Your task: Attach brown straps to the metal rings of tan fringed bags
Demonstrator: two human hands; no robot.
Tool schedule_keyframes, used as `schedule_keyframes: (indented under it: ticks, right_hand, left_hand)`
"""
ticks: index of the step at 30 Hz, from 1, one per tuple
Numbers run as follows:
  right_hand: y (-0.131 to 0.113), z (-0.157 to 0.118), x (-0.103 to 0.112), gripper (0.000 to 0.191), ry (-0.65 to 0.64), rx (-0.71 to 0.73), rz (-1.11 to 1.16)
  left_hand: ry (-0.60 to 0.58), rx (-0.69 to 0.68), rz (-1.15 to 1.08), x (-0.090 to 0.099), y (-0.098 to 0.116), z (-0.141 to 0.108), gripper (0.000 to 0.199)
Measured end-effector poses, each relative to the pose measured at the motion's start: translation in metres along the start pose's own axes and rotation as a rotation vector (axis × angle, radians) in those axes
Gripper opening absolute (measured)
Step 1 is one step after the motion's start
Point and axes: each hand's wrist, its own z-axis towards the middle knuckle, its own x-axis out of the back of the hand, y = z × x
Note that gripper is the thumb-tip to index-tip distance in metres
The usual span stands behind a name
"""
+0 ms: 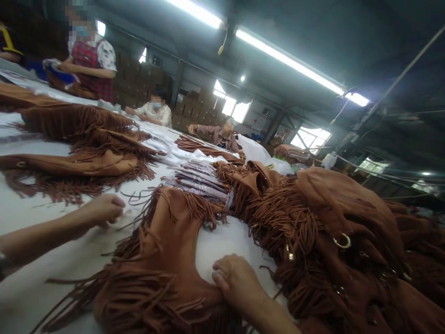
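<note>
A brown fringed bag (177, 222) lies on the white table in front of me, with a deep curved cut-out along its right side. My right hand (238, 280) is closed at the lower edge of that curve, thumb and fingers pinching the bag there. To the left of the bag, my left hand (106, 211) is raised over the table with its fingers curled together. Thin fringe strands trail close to those fingertips. Whatever the left fingers may hold is hidden or too small to name.
More fringed bags (69, 164) lie at the left. A large heap of brown bags (347, 222) with gold rings fills the right. Plastic-wrapped pieces (200, 178) are stacked behind my bag. Several co-workers, one in a red checked apron (85, 58), are along the far side.
</note>
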Motion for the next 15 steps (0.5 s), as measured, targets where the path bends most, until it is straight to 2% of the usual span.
schedule_keyframes:
  ticks: [2, 3, 4, 6, 7, 8, 9, 10, 12, 13, 15]
  right_hand:
    - [0.011, 0.023, -0.006, 0.021, 0.055, -0.035, -0.001]
    - [0.019, 0.038, -0.003, 0.024, 0.096, -0.062, 0.006]
    - [0.028, 0.055, 0.002, 0.026, 0.137, -0.089, 0.014]
    - [0.042, 0.092, 0.013, 0.028, 0.215, -0.129, 0.03]
    - [0.046, 0.11, 0.016, 0.03, 0.247, -0.137, 0.037]
    - [0.047, 0.124, 0.015, 0.033, 0.27, -0.133, 0.042]
    - [0.046, 0.135, 0.011, 0.037, 0.281, -0.118, 0.045]
    - [0.042, 0.141, 0.005, 0.039, 0.284, -0.095, 0.047]
    - [0.032, 0.141, -0.01, 0.036, 0.271, -0.04, 0.051]
    - [0.028, 0.137, -0.016, 0.033, 0.267, -0.016, 0.055]
    - [0.026, 0.127, -0.021, 0.025, 0.235, 0.05, 0.074]
  left_hand:
    - [0.153, -0.102, 0.104, 0.02, 0.016, 0.006, 0.021]
    - [0.234, -0.256, 0.206, 0.026, 0.03, 0.005, 0.019]
    - [0.22, -0.435, 0.305, 0.027, 0.048, 0.004, 0.021]
    - [0.081, -0.759, 0.424, 0.012, 0.089, 0.002, 0.026]
    - [-0.021, -0.936, 0.487, -0.003, 0.109, 0.004, 0.03]
    - [-0.149, -1.085, 0.565, -0.023, 0.127, 0.008, 0.044]
    - [-0.214, -1.163, 0.608, -0.045, 0.142, 0.015, 0.06]
    - [-0.289, -1.21, 0.647, -0.066, 0.152, 0.024, 0.069]
    - [-0.365, -1.223, 0.754, -0.102, 0.16, 0.045, 0.07]
    - [-0.399, -1.191, 0.831, -0.114, 0.159, 0.055, 0.061]
    - [-0.51, -1.095, 0.938, -0.125, 0.15, 0.069, 0.036]
